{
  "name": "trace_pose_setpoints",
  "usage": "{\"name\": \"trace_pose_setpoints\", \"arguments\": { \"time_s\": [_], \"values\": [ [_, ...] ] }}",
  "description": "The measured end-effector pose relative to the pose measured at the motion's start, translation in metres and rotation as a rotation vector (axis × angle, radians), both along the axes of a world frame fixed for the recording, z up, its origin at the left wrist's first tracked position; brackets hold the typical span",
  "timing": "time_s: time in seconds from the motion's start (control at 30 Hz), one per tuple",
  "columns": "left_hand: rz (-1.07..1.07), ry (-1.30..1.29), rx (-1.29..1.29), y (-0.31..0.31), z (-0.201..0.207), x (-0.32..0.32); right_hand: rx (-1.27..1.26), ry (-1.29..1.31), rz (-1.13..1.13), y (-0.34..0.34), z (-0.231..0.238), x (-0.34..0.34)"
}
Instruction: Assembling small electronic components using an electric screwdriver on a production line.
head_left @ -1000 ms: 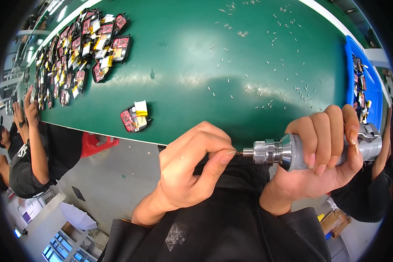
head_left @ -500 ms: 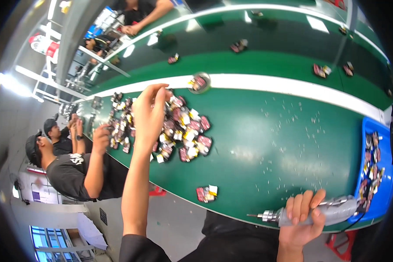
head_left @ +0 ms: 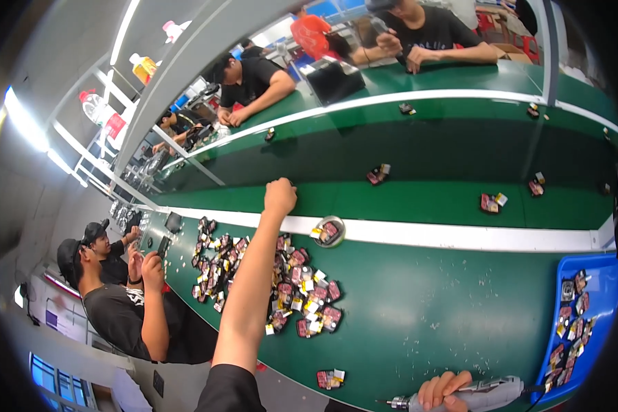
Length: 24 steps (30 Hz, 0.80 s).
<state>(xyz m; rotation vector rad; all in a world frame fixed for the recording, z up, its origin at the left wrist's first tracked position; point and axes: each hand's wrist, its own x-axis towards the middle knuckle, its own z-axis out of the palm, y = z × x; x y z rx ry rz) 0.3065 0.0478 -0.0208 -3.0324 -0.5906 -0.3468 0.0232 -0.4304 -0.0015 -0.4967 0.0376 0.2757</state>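
My left hand [head_left: 280, 197] reaches across the white rail [head_left: 419, 233] over the green belt behind it. Its fingers are curled down, and whatever they hold is hidden. Low on the right, my right hand [head_left: 443, 391] wraps around a grey electric screwdriver [head_left: 491, 393], its thin bit pointing left along the near table edge. Below my left forearm lies a pile of small black and red parts [head_left: 302, 281] with white and yellow tabs. One similar part [head_left: 330, 379] sits alone near the front edge. A round dish [head_left: 328, 232] by the rail has another part in it.
A blue bin [head_left: 563, 275] with several parts stands at the right. More parts [head_left: 378, 174] lie spaced along the belt. Tiny pale bits are scattered on the green tabletop [head_left: 391, 288]. Co-workers sit at the left [head_left: 123, 309] and across the belt [head_left: 254, 86]. A grey post [head_left: 551, 55] rises at the back right.
My left hand has gone from above the pile out over the belt, covering where a part lay. The view has tilted up. My right hand still holds the screwdriver.
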Motion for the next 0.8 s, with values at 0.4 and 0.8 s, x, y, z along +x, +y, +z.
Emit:
{"name": "trace_pose_setpoints", "arguments": {
  "time_s": [0.4, 0.8],
  "values": [
    [-0.701, -0.16, -0.116, -0.151, 0.075, -0.136, -0.013, 0.006, 0.003, -0.016, 0.002, -0.015],
    [-1.058, -0.136, -0.267, -0.269, 0.008, -0.314, -0.021, -0.063, 0.064, -0.016, -0.016, -0.013]
  ]
}}
